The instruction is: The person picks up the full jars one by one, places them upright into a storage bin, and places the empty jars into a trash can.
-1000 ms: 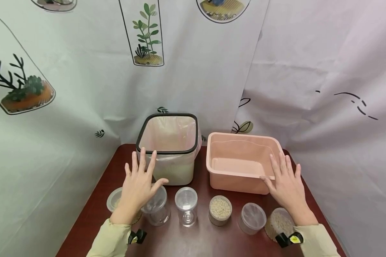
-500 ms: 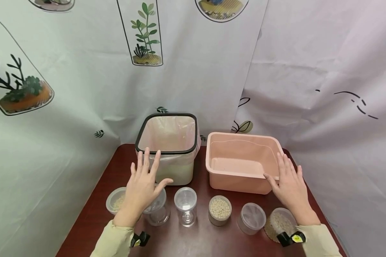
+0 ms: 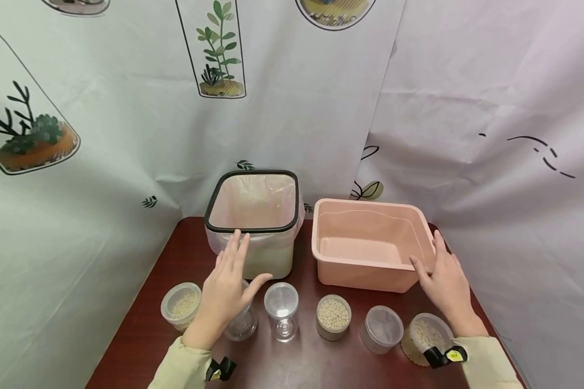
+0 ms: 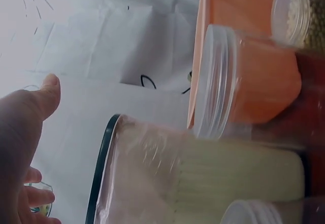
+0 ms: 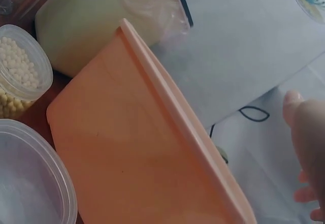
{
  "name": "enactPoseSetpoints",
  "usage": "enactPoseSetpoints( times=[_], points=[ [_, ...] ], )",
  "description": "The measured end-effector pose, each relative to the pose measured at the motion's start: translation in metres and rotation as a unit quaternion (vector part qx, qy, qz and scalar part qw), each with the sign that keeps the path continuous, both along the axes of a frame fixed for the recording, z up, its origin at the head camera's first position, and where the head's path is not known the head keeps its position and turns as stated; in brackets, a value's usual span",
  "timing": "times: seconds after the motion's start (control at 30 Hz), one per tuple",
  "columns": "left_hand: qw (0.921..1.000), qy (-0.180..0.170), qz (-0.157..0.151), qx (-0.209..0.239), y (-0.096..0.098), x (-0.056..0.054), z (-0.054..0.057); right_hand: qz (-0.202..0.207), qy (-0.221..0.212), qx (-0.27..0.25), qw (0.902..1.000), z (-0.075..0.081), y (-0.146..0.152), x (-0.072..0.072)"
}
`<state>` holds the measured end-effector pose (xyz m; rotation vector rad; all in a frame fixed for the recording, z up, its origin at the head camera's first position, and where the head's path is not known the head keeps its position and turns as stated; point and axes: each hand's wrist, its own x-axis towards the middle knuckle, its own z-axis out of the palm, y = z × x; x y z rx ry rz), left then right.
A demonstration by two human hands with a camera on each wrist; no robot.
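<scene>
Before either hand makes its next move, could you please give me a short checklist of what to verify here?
1. Left hand free: ok, it holds nothing and its fingers are extended.
2. Right hand free: ok, it holds nothing.
3. Right hand clear of the pink basin: cannot tell, they overlap in the head view.
4. Liner in the bin: ok, it lines the inside and hangs over the outside.
5. Clear jar by the left hand fully visible: not ok, the hand partly covers it in the head view.
6. Lid on the jar of pale beads: cannot tell.
</scene>
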<state>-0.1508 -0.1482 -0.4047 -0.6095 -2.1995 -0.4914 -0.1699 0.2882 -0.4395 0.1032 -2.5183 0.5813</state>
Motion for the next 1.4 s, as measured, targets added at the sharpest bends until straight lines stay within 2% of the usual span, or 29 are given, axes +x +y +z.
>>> enactPoseSetpoints(
  times=[0.17, 0.37, 0.5, 0.7, 0.83, 1.03, 1.13, 1.3, 1.4],
  points=[
    [0.9977, 0.049, -0.041, 0.019, 0.010, 0.003, -0.003, -0.012, -0.010, -0.031, 0.9994, -0.004, 0.006, -0.001],
    [0.9921, 0.081, -0.091, 0.028, 0.019, 0.005, -0.004, -0.004, -0.032, -0.092, 0.9952, -0.008, 0.013, -0.001],
    [0.9858, 0.097, -0.134, 0.028, 0.028, 0.007, -0.007, -0.002, -0.032, -0.134, 0.9905, -0.015, 0.019, -0.003],
    [0.9728, 0.113, -0.201, 0.024, 0.046, 0.016, -0.009, -0.005, -0.023, -0.156, 0.9874, -0.026, 0.027, -0.003],
    [0.9656, 0.101, -0.240, 0.007, 0.051, 0.018, -0.010, -0.007, -0.030, -0.171, 0.9847, -0.030, 0.029, -0.006],
    [0.9570, 0.079, -0.279, -0.001, 0.062, 0.021, -0.017, -0.015, -0.083, -0.207, 0.9748, -0.036, 0.033, -0.008],
    [0.9514, 0.055, -0.302, 0.017, 0.070, 0.022, -0.025, -0.014, -0.114, -0.229, 0.9667, -0.039, 0.036, -0.008],
    [0.9415, 0.012, -0.332, 0.058, 0.081, 0.024, -0.040, -0.029, -0.167, -0.233, 0.9575, -0.042, 0.039, -0.009],
    [0.9361, -0.013, -0.343, 0.077, 0.087, 0.025, -0.048, -0.031, -0.182, -0.248, 0.9510, -0.043, 0.039, -0.010]
  ],
)
